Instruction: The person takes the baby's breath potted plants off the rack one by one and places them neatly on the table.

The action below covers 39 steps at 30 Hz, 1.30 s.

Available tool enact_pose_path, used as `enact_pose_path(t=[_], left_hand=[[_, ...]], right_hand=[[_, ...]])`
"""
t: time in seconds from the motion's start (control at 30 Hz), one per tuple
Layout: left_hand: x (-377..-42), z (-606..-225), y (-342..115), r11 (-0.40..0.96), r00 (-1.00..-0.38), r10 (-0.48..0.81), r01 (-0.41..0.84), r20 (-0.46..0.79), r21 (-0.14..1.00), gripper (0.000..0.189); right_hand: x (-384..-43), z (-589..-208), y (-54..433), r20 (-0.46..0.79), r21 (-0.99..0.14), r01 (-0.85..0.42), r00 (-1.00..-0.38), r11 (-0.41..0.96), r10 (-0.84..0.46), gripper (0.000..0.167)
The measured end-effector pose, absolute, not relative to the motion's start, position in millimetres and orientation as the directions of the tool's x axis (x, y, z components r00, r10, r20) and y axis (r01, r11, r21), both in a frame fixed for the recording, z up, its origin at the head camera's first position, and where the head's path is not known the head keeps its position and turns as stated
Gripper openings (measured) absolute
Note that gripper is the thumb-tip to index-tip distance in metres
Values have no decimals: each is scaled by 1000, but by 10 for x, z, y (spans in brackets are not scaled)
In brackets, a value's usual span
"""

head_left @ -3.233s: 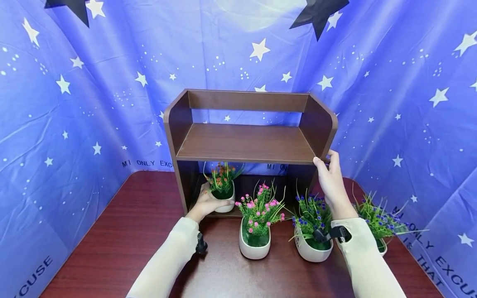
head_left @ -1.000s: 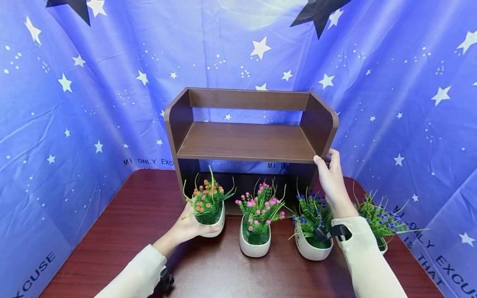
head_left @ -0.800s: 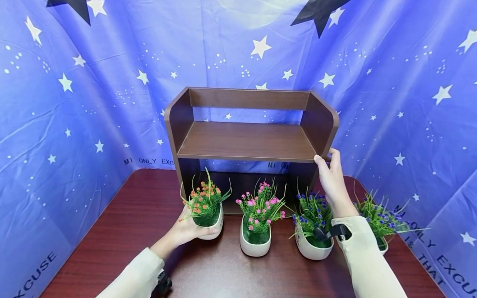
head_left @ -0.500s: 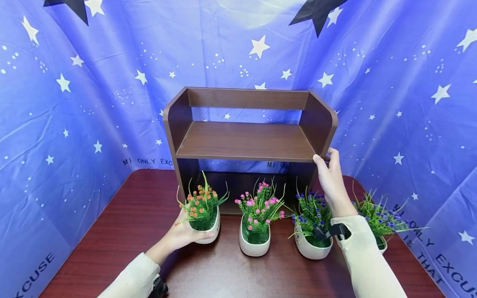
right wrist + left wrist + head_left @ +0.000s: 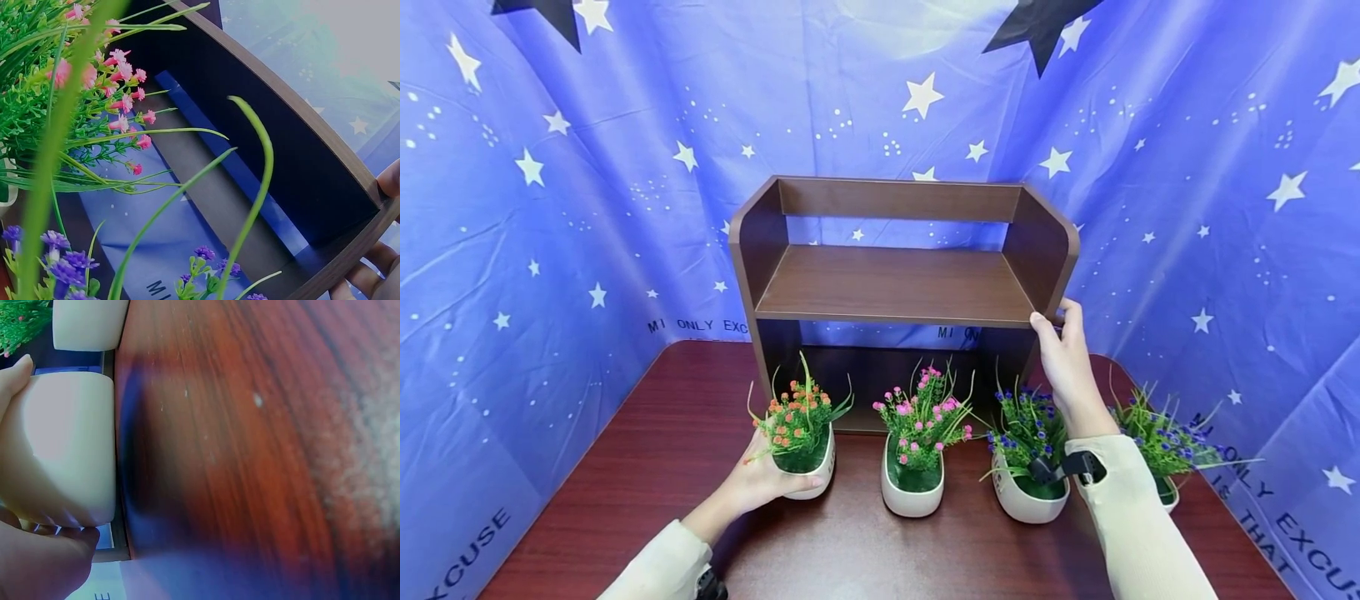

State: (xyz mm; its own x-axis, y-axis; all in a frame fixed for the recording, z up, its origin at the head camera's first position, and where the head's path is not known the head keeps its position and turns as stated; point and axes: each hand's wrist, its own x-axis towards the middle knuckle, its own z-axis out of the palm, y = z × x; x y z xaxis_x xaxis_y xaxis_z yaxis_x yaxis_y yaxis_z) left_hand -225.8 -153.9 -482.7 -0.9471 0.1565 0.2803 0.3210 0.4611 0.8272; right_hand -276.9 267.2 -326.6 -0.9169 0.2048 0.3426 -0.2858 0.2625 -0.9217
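My left hand (image 5: 752, 482) holds a white pot of artificial orange flowers (image 5: 799, 425), thumb along its front and fingers round its left side. In the left wrist view the smooth white pot (image 5: 69, 450) sits between thumb and fingers, close over the tabletop. This plant is in front of the left end of a dark brown two-tier shelf (image 5: 895, 283). At the shelf's right side panel, my right hand (image 5: 1070, 371) grips the front edge, thumb at the middle board; the right wrist view shows its fingers (image 5: 365, 278) curled behind the panel.
A pink-flowered pot (image 5: 913, 502) stands in front of the shelf's middle. To its right is a blue-flowered pot (image 5: 1033, 510), below my right wrist. Another blue-flowered plant (image 5: 1176, 442) is beyond my right forearm. Blue star-printed cloth (image 5: 602, 167) surrounds the red-brown table (image 5: 617, 450).
My left hand has drawn the orange-flowered pot out of the shelf's lower compartment, then forward and leftward toward me. The right hand keeps its grip on the side panel.
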Motion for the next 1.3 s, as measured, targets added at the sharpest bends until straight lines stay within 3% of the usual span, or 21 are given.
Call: enact_pose_path(t=[0.53, 1.0, 1.17, 1.3], left_hand=[[-2189, -4917, -1615, 502, -941, 145, 337, 307, 796, 112], [-2199, -4949, -1646, 498, -898, 197, 438, 394, 749, 104], [-2259, -4890, -1693, 441, -853, 303, 520, 424, 731, 108], [-2351, -4837, -1742, 342, -776, 407, 618, 481, 708, 104]], right_hand=[[-2764, -3273, 2688, 340, -922, -286, -921, 261, 191, 46], [-2806, -3301, 2692, 348, -921, -292, -915, 259, 205, 44], [-2798, -3300, 2685, 350, -919, -293, -914, 262, 205, 45], [-2793, -3298, 2676, 352, -919, -294, -913, 264, 208, 45]])
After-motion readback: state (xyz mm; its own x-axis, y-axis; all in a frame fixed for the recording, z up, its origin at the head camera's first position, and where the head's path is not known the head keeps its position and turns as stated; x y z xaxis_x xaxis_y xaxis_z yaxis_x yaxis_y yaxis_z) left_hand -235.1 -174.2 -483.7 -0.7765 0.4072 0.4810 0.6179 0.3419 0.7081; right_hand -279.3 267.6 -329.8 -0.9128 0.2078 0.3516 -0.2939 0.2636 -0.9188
